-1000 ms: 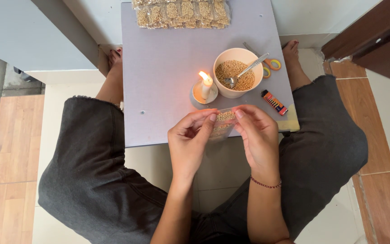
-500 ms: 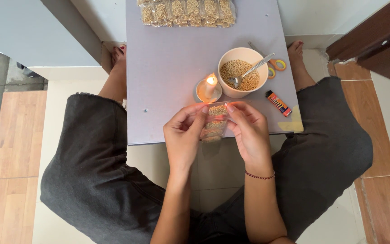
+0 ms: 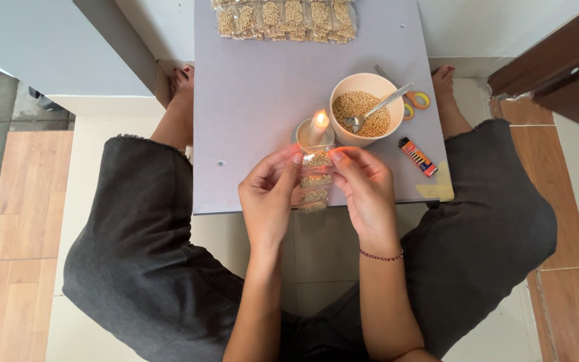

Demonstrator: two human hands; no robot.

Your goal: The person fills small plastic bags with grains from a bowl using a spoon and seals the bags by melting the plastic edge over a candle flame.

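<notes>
My left hand (image 3: 269, 198) and my right hand (image 3: 364, 191) pinch the two sides of a clear plastic strip of small packets (image 3: 313, 182) filled with tan grains. The strip hangs upright between my fingers, its top edge just below the flame of a lit candle (image 3: 317, 127) in a small dish. Right of the candle stands a cream bowl (image 3: 343, 87) of grains with a metal spoon (image 3: 378, 107) resting in it.
The low grey table (image 3: 263, 100) carries a row of filled packets (image 3: 284, 19) at its far edge, a lighter (image 3: 417, 156) and scissors (image 3: 415, 102) at the right. My crossed legs in dark trousers sit under the table. A brown wooden door frame (image 3: 551, 67) is at right.
Both hands have lifted the packet strip toward the candle, turning it from lying across to hanging upright below the flame. The view has also shifted slightly.
</notes>
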